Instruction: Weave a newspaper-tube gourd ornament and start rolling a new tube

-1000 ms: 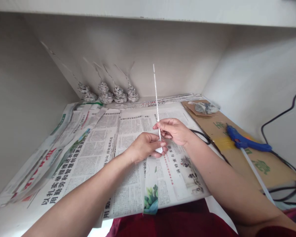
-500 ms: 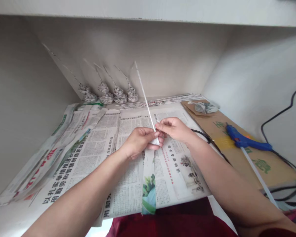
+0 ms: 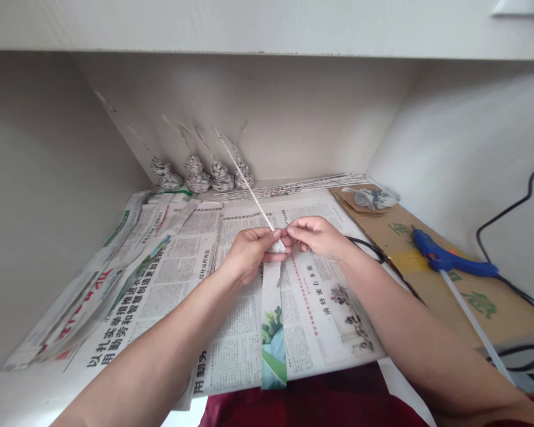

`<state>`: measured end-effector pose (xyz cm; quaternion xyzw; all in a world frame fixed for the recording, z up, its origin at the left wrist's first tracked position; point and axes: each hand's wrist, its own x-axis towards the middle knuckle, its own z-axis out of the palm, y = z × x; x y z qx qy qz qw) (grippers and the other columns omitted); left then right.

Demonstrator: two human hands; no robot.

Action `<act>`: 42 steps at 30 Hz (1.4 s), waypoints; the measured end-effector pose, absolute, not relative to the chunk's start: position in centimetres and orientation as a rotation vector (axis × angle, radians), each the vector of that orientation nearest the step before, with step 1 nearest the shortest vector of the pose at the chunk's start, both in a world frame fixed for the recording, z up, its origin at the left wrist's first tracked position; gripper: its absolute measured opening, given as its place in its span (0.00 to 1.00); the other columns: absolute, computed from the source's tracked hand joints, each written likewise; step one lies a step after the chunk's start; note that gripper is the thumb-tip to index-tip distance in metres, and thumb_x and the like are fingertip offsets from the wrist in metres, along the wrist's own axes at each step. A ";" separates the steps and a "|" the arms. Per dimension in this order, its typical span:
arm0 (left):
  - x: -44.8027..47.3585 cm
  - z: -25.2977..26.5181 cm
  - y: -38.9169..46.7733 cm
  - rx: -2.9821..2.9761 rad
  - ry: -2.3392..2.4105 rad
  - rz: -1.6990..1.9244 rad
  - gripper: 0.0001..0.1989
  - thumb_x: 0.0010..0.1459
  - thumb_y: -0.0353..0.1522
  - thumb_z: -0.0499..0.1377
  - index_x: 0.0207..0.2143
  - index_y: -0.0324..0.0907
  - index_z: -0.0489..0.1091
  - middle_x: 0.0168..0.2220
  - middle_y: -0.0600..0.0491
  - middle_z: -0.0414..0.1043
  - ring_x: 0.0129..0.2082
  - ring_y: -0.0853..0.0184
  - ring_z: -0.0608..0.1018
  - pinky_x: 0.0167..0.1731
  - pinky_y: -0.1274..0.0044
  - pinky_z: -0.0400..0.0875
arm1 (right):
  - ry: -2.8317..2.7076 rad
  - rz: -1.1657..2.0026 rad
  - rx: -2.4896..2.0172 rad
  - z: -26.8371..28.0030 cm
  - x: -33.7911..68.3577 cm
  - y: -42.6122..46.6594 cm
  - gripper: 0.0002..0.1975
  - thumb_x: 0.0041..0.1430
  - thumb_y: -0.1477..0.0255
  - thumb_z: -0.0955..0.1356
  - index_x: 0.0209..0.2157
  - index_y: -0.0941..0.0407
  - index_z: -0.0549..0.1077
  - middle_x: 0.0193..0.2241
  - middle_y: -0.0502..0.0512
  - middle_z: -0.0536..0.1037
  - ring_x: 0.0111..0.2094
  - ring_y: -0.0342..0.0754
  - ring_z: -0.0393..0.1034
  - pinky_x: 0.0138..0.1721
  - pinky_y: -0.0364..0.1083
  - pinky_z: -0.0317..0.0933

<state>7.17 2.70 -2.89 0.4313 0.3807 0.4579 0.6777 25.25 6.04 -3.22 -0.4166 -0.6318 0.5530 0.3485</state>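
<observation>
A thin rolled newspaper tube (image 3: 248, 185) slants up and leftward from my left hand (image 3: 256, 249), whose thumb and fingers pinch its lower end. From there a flat printed paper strip (image 3: 273, 332) runs down toward me, with green leaves and blue on its near end. Beside the left fingertips is my right hand (image 3: 315, 237), thumb and fingers pressed together near the strip's edge. What lies between those right fingertips is hidden. Newspaper sheets (image 3: 240, 332) cover the surface under both hands.
Several gourd-shaped woven paper pieces (image 3: 198, 178) line the back left. Finished paper tubes (image 3: 293, 187) lie along the back wall. At right, a blue glue gun (image 3: 449, 261) and crumpled paper (image 3: 376, 198) rest on cardboard (image 3: 463, 308). Cut strips (image 3: 111, 267) lie left; a shelf (image 3: 258, 29) hangs overhead.
The tube has tipped further left, its top end now lower. The right fingertips have moved slightly away from the tube. The whole view has shifted a little.
</observation>
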 end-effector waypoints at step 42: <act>8.4 -4.1 1.3 1.216 0.907 0.677 0.13 0.53 0.39 0.65 0.32 0.36 0.78 0.31 0.47 0.78 0.32 0.66 0.81 0.32 0.75 0.77 | -1.403 1.487 -1.025 -2.2 24.8 5.1 0.15 0.46 0.60 0.76 0.24 0.57 0.75 0.29 0.50 0.77 0.24 0.38 0.61 0.26 0.42 0.59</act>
